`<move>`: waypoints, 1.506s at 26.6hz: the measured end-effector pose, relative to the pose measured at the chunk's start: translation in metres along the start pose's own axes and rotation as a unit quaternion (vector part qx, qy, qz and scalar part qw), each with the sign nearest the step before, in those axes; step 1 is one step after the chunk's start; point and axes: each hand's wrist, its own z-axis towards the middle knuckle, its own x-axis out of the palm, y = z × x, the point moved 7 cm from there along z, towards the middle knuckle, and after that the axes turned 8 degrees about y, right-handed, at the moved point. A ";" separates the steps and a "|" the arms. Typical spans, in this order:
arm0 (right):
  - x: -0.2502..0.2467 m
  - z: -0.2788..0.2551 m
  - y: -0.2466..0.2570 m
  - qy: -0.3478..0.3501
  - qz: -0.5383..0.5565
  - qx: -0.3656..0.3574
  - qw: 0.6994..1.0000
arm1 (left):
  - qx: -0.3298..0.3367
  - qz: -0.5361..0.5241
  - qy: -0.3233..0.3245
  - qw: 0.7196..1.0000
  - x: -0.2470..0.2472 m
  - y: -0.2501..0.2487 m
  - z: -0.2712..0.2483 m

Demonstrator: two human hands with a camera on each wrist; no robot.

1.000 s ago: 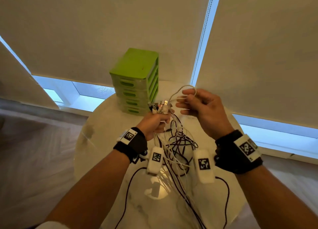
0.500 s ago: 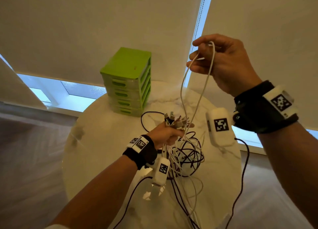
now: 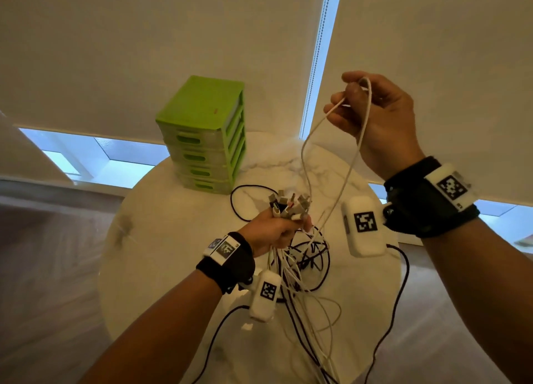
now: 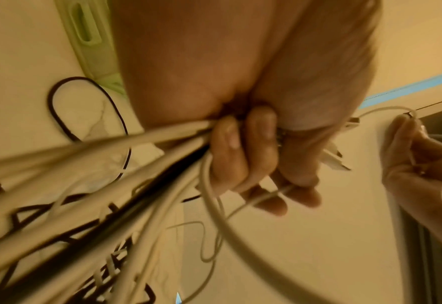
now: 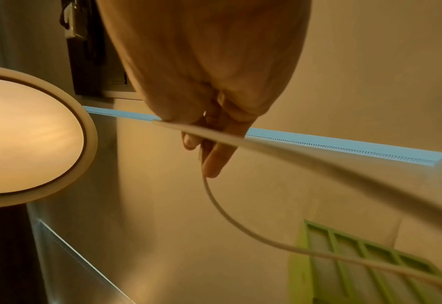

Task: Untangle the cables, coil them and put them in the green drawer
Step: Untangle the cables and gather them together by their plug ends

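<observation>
My left hand grips a bundle of white and black cables just below their plugs, which stick up above the fist. In the left wrist view the fingers curl round the cords. The tangle hangs down onto the round marble table. My right hand is raised to the right and pinches a loop of one white cable, which runs down into the bundle. The green drawer unit stands at the table's far edge, all drawers closed.
A black cable loop lies on the table in front of the drawer unit. Roller blinds cover the windows behind. A black wire from the wrist camera hangs over the table's right side.
My right hand has risen up and to the right, drawing a white cable loop out of the bundle, then dropped slightly. My left hand lowered a little with the bundle.
</observation>
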 end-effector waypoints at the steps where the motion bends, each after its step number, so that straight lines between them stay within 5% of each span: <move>1: -0.002 -0.004 -0.012 0.011 0.001 0.029 1.000 | 0.015 -0.024 -0.018 0.999 -0.003 -0.003 0.001; 6: 0.021 -0.079 -0.133 0.227 -0.081 0.243 0.940 | 0.079 -0.156 -0.098 0.980 -0.022 -0.025 -0.002; 8: 0.017 -0.092 -0.153 0.229 -0.111 0.231 0.939 | 0.087 -0.143 -0.089 0.982 -0.022 -0.037 -0.007; 11: -0.001 -0.102 -0.177 0.290 -0.262 0.217 0.895 | 0.105 -0.127 -0.094 0.982 -0.028 -0.063 -0.016; 16: -0.029 -0.088 -0.178 0.253 -0.369 0.178 0.877 | 0.155 -0.155 -0.108 0.970 -0.044 -0.087 -0.026; 21: -0.023 -0.056 -0.130 0.149 -0.300 0.119 0.935 | 0.134 -0.182 -0.101 0.969 -0.058 -0.061 -0.018; 25: -0.018 -0.046 -0.109 0.113 -0.284 0.084 0.948 | 0.137 -0.259 -0.186 0.938 -0.074 -0.041 -0.014; 28: -0.016 -0.043 -0.109 0.120 -0.307 0.084 0.940 | 0.095 -0.111 -0.249 0.958 -0.067 -0.039 -0.018; 34: 0.009 -0.037 -0.092 0.194 -0.312 0.041 0.929 | 0.146 0.149 -0.205 0.956 -0.029 -0.058 -0.004; 38: -0.005 -0.025 -0.077 0.125 -0.234 0.057 0.963 | 0.060 0.239 -0.248 0.937 -0.040 -0.041 0.002; 40: -0.019 -0.021 -0.075 0.049 -0.167 0.073 0.982 | 0.036 0.187 -0.278 0.941 -0.051 -0.035 -0.002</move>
